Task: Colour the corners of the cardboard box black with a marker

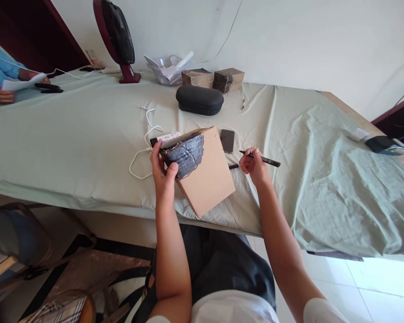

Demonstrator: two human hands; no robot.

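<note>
My left hand (164, 172) grips a corner of a brown cardboard box (210, 177), thumb on the near face and fingers round the far side. The box is tilted near the table's front edge. A dark, scribbled-over patch (186, 154) covers the corner by my thumb. To the right of the box, my right hand (254, 166) holds a black marker pen (271, 161), its tip pointing left and apart from the cardboard. A small black pen cap (233, 166) lies between the box and my right hand. Behind them rests a dark, flat rectangular object (227, 141).
A black zip case (199, 100) sits behind the box, with two smaller cardboard boxes (197, 78) against the wall. A white cable (139, 157) curls to the left. Farther back stand a plastic basket (166, 74) and a fan (116, 36). At far left another person's hand (0, 95) holds paper.
</note>
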